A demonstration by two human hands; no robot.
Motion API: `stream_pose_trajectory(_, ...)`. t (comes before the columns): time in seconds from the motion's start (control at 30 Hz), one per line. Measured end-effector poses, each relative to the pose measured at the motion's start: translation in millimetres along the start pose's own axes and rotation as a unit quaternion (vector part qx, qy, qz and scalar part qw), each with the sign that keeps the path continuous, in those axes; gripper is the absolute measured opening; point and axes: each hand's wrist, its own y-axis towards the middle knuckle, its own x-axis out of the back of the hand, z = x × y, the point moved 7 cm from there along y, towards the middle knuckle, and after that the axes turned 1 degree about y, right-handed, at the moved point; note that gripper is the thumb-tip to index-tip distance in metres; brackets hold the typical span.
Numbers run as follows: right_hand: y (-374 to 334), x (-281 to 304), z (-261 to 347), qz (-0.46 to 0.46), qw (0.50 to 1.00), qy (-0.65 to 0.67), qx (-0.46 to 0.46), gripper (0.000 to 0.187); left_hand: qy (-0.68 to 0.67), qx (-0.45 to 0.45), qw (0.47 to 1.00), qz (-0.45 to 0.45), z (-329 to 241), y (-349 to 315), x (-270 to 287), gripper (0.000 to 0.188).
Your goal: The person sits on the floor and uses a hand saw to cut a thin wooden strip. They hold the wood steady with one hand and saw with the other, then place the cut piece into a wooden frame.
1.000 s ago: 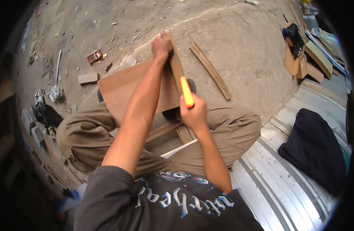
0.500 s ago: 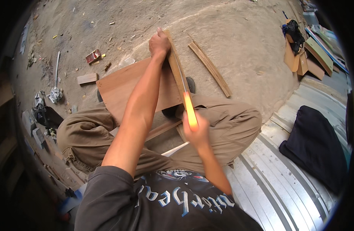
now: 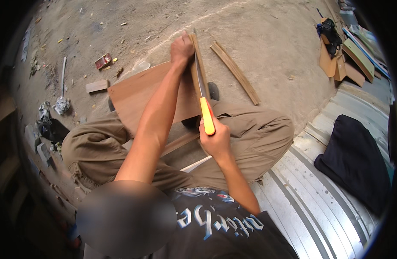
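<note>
My right hand [image 3: 216,139] is closed round the yellow and red handle of a handsaw [image 3: 208,117]. The narrow blade points away from me along a wooden strip [image 3: 197,47]. Ahead of it, my left hand [image 3: 182,48] wraps round the strip's far end, close to the blade's tip. A brown wooden panel [image 3: 140,93] lies tilted across my shins, its right edge against the strip. My left forearm covers part of the panel. Exactly where the saw teeth meet the wood cannot be made out.
Grooved wooden strips [image 3: 235,73] lie on the ground to the right. Left of the panel are a small wood block [image 3: 97,86] and a red packet [image 3: 103,61]. Metal sheeting [image 3: 293,194] with a dark cloth [image 3: 356,162] is at my right; cardboard [image 3: 327,62] leans beyond it.
The saw and my right hand have slid forward, away from me, and slightly left. My left hand keeps its hold on the strip, with only a small shift.
</note>
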Motion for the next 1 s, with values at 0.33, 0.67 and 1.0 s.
stream_pose_trajectory(0.33,-28.7,-2.5,20.5,-0.059,0.997,0.02,0.051,0.013,-0.19,-0.084,0.977,-0.051,-56.9,-57.6,63.4,0.055)
stream_pose_trajectory(0.67,-16.8,43.9,86.9,-0.139,0.963,0.149,0.176,0.018,-0.263,-0.399,0.869,-0.129,-197.3,-165.2,171.8,0.031)
stream_pose_trajectory(1.0,-4.6,18.6,76.9,-0.146,0.946,0.154,0.246,0.02,-0.151,-0.399,0.883,-0.197,-225.4,-182.7,206.7,0.043)
